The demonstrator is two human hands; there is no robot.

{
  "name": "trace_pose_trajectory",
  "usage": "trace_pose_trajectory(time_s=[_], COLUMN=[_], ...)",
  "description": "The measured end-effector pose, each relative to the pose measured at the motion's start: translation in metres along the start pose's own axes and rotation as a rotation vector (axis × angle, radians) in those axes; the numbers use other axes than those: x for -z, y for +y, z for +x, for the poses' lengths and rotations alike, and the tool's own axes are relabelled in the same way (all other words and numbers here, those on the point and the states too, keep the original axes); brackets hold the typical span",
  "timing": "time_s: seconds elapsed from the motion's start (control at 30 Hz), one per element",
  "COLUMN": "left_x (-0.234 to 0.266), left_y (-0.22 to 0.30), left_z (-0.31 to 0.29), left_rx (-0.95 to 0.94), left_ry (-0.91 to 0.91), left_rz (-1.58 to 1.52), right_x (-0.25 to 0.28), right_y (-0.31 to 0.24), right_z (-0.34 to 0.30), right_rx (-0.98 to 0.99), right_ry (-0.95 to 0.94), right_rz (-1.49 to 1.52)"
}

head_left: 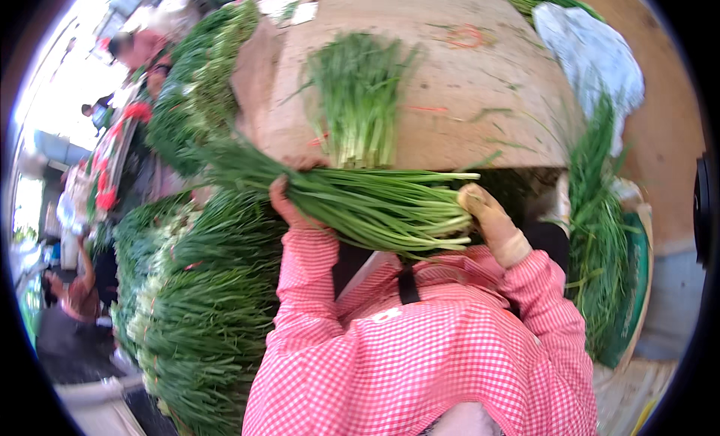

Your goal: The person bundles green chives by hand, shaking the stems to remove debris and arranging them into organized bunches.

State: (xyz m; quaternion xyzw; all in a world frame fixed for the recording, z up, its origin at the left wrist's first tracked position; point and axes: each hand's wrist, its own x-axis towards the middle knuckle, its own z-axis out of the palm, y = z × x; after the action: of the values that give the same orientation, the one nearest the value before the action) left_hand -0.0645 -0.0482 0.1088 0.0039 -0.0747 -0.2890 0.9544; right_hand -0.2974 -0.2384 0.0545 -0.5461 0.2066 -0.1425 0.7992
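Note:
A long bunch of garlic chives (382, 203) lies sideways in front of my chest, green tips to the left and pale stem ends to the right. My left hand (291, 192) is wrapped round its leafy part, some fingers hidden behind the leaves. Covered by a pale glove, my right hand (491, 217) has its fingers closed at the pale stem ends. Just beyond, a second bunch of garlic chives (356, 95) rests on the wooden board (480, 128), stem ends toward me.
Stacked green bundles (202, 308) fill my left side, with more greens (202, 83) farther up. Loose chives (596, 211) lie at my right beside a light blue cloth (592, 53). Orange-red bands (466, 36) sit on the board's far part. Other people (75, 286) are at far left.

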Motion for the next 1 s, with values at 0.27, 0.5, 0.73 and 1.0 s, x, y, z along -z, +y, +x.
trace_pose_trajectory(time_s=[0.27, 0.5, 0.73, 1.0], left_x=[0.009, 0.016, 0.029, 0.04], left_y=[0.002, 0.007, 0.015, 0.009], left_z=[-0.008, 0.004, 0.0, -0.009], left_rx=[-0.009, 0.003, -0.082, 0.063], left_ry=[-0.018, 0.014, 0.272, 0.421], left_rz=[0.43, 0.316, 0.518, 0.435], right_x=[0.003, 0.057, -0.017, -0.004], right_y=[0.006, 0.031, 0.005, -0.019], right_z=[-0.018, -0.017, -0.022, 0.033], right_rx=[-0.062, 0.103, 0.268, 0.523], right_ry=[0.118, 0.238, -0.105, 0.219], right_rz=[-0.159, -0.257, 0.034, -0.182])
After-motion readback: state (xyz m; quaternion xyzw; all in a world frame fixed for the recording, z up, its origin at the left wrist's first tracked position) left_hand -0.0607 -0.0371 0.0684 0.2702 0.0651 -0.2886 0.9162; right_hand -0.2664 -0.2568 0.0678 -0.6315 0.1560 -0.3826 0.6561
